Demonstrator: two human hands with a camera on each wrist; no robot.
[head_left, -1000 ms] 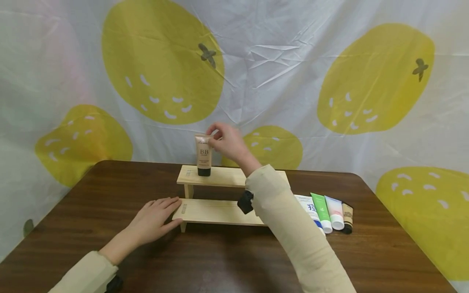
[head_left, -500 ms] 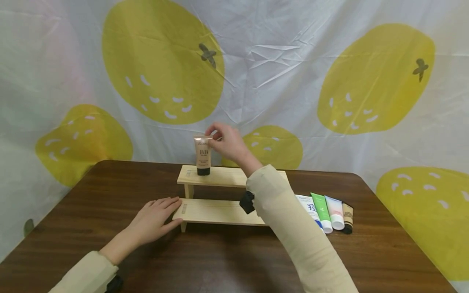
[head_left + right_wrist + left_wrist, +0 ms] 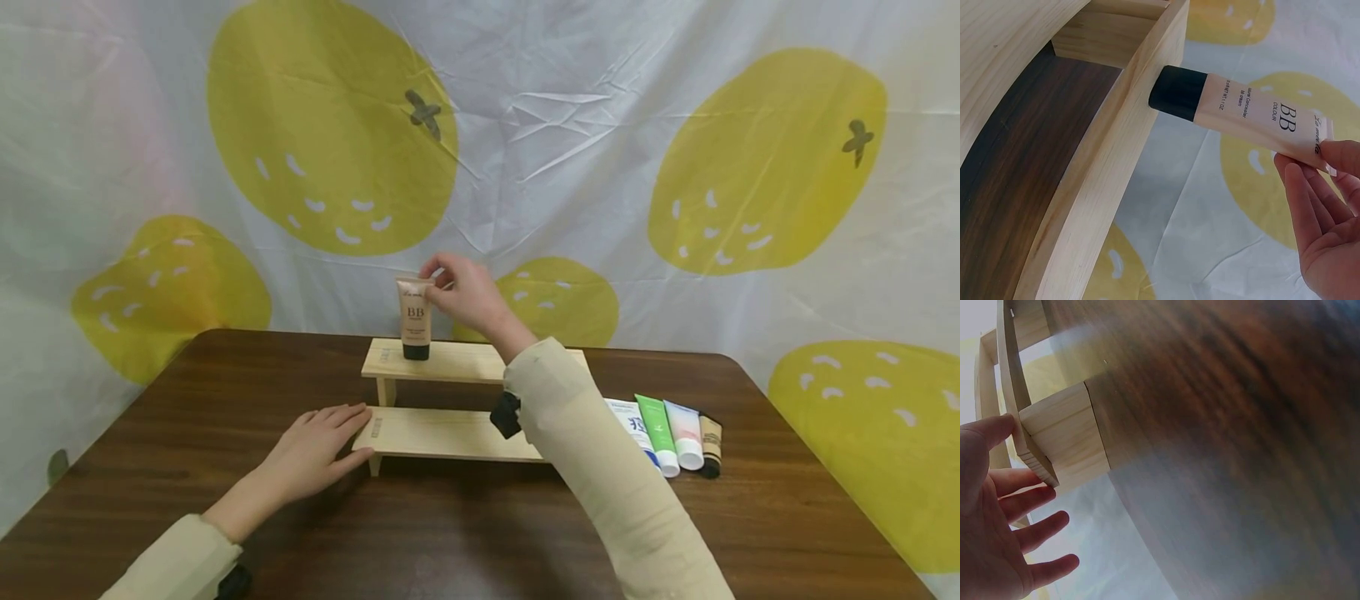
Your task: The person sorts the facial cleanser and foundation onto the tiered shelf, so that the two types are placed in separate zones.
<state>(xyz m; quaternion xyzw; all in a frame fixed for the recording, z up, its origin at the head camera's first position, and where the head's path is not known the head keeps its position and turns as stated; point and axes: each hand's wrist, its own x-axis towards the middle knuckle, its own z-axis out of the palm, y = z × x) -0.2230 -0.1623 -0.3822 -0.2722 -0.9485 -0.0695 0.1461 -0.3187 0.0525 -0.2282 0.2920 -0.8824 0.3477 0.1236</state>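
Right hand [image 3: 471, 292], pinched tube [image 3: 416, 318] — upright

At four o'clock, a partly hidden white-and-blue item [image 3: 633, 422], a green tube [image 3: 657, 433], a pink-and-white tube [image 3: 684, 432] and a black-capped gold tube [image 3: 711, 442] lie side by side on the brown surface [image 3: 780, 508]; cloth [image 3: 555, 142] printed with yellow shapes hangs at twelve.

Beige BB tube [image 3: 415, 323], black cap [image 3: 416, 352] down, is standing upright on two-tier wooden rack [image 3: 457, 433], upper board [image 3: 472, 361], near left end.
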